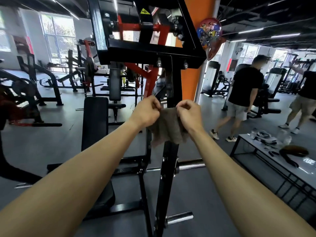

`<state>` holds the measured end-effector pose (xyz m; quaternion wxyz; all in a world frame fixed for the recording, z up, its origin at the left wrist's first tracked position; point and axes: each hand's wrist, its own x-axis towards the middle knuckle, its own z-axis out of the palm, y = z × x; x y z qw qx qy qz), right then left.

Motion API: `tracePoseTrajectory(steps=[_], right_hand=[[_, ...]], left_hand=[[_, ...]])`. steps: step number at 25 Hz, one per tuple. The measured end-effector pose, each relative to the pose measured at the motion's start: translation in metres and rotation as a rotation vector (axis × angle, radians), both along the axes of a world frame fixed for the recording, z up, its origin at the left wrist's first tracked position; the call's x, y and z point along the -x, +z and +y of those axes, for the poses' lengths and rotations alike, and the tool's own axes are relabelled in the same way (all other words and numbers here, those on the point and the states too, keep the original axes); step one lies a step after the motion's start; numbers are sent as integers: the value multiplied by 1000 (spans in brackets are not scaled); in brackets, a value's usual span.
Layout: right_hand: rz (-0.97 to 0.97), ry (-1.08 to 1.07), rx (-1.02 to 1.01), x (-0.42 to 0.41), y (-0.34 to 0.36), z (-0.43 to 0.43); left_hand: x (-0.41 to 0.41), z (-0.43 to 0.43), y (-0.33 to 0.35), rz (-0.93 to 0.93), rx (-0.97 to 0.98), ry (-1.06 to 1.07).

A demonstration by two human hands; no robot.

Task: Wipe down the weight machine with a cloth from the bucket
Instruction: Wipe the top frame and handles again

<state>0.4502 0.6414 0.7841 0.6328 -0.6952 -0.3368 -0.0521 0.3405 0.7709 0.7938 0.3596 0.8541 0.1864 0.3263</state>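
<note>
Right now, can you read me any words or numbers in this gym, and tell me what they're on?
No text reads clearly.
Yellow warning sticker on the weight machine: a symbol only, no words legible.
White glowing marks on the low table: too blurred to read.
Colourful balloon: print too small to read.

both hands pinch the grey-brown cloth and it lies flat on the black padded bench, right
No. In the head view the left hand and right hand pinch the grey-brown cloth hanging before the black steel upright, not lying on the black padded bench.
</note>
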Motion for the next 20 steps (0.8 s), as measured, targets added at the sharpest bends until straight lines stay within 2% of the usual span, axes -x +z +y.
tracePoseTrajectory(steps=[2,4,6,9,14,18,20], right_hand=[[-119,-58,41,-3,-3,2],[-207,-182,83,-6,-11,3],[-217,-262,147,-12,-27,3],[-138,-262,209,-25,-60,2],[-83,-268,190,-23,-99,1],[49,-224,377,-18,-144,-6],[113,-197,462,-14,-163,-9]], left_hand=[[-8,0,-2,-9,-206,40],[-22,-1,-9,-28,-256,64],[-40,-2,-24,-12,-191,73],[-60,-11,-65,29,-93,44],[-71,-19,-108,40,27,76],[-60,-23,-170,180,85,24],[-57,-22,-192,165,128,13]])
